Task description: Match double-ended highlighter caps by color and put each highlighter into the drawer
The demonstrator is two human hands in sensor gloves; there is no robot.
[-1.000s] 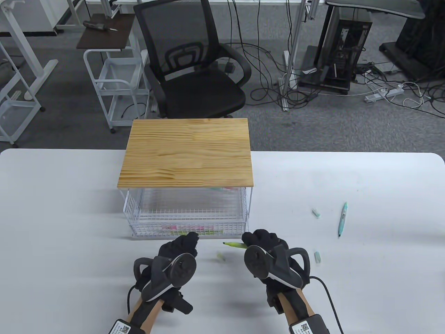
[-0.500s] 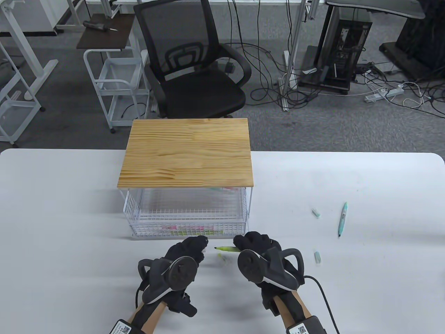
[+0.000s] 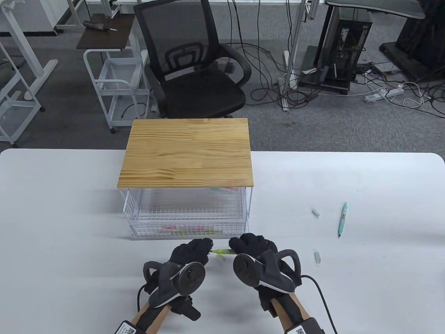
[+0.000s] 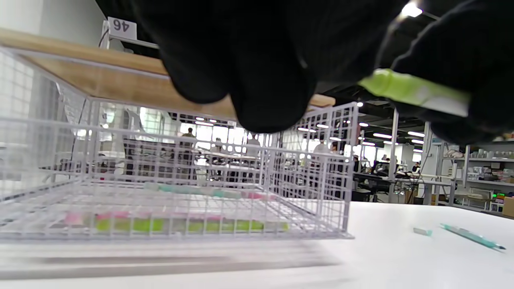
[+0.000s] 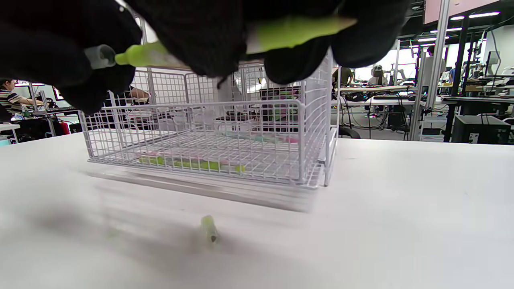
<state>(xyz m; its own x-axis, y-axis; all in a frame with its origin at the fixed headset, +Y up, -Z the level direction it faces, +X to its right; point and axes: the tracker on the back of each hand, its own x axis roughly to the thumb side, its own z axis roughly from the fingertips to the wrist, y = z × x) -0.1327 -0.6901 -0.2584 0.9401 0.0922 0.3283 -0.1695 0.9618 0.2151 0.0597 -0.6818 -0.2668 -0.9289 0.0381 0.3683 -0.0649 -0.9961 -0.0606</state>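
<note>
My right hand point(image 3: 235, 244) grips a green highlighter point(image 3: 220, 251) level, just in front of the white wire drawer point(image 3: 187, 230). My left hand point(image 3: 207, 246) pinches a small pale cap point(image 5: 98, 56) at the highlighter's point(image 5: 297, 30) left tip. In the left wrist view the green barrel point(image 4: 413, 90) shows between dark fingers. A loose green cap point(image 5: 209, 228) lies on the table point(image 3: 69, 215) under the hands. A teal highlighter point(image 3: 342, 219) lies at the right, with two teal caps point(image 3: 315, 213) point(image 3: 317, 256) near it.
The drawer stands pulled out under a wooden-topped wire rack point(image 3: 186, 153) and holds several green and pink highlighters point(image 5: 188, 163). A black office chair point(image 3: 194, 62) stands behind the table.
Both hands have closed in on each other. The highlighter's bare left tip, apart from the left fingers a second ago, now meets the cap they hold.
</note>
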